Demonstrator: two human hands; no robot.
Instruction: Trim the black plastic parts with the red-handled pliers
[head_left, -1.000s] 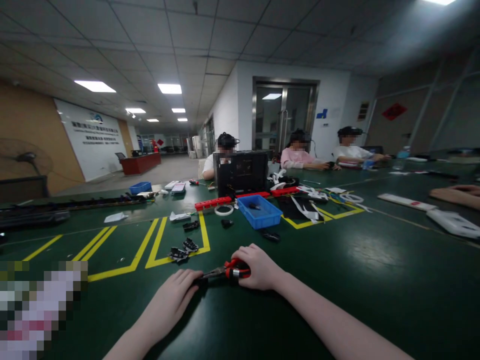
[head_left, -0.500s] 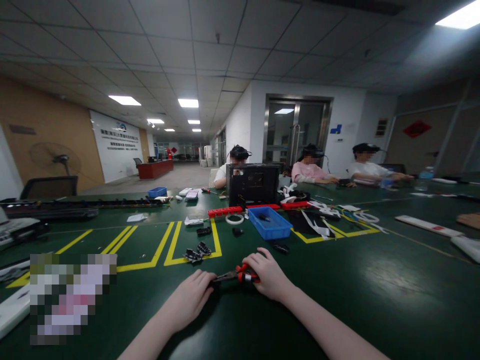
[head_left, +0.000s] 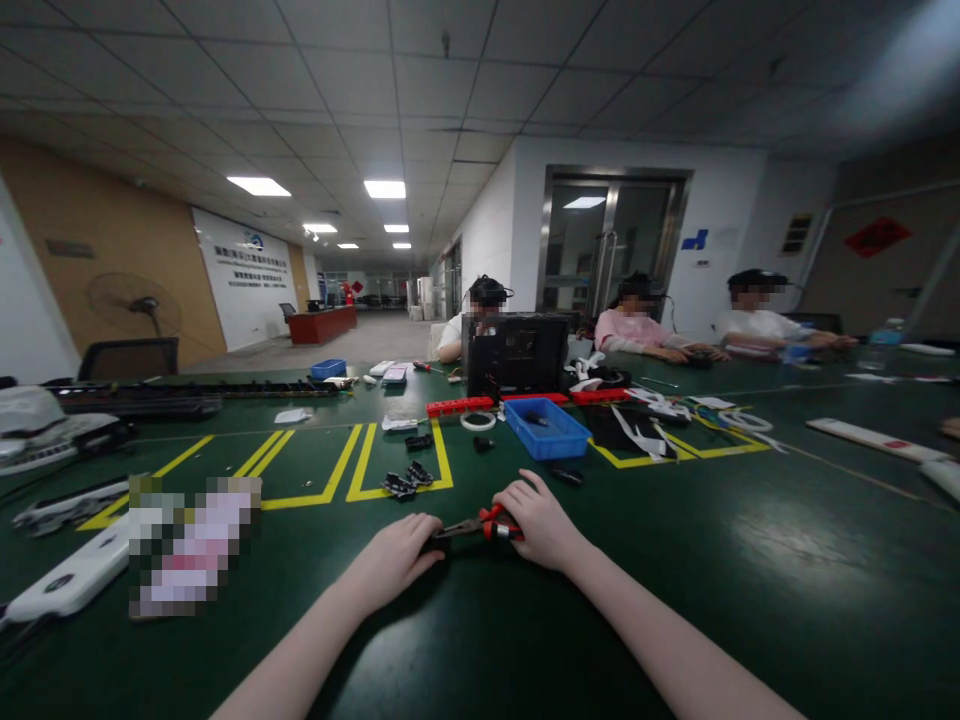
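Head view, right hand fingers wrapped around red-handled pliers, left hand fingers curled over plier tips, part beneath hidden.

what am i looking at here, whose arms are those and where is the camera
The camera sits on a person's head and looks forward and down, so the two bare arms at the bottom are that person's own. The right hand grips the red handles of a pair of pliers. The left hand covers something small at the pliers' tip; what it is cannot be seen. They work on a green table marked with yellow tape lines. Farther out lie small black parts, a blue tray and a black box. Three other people sit across the table.
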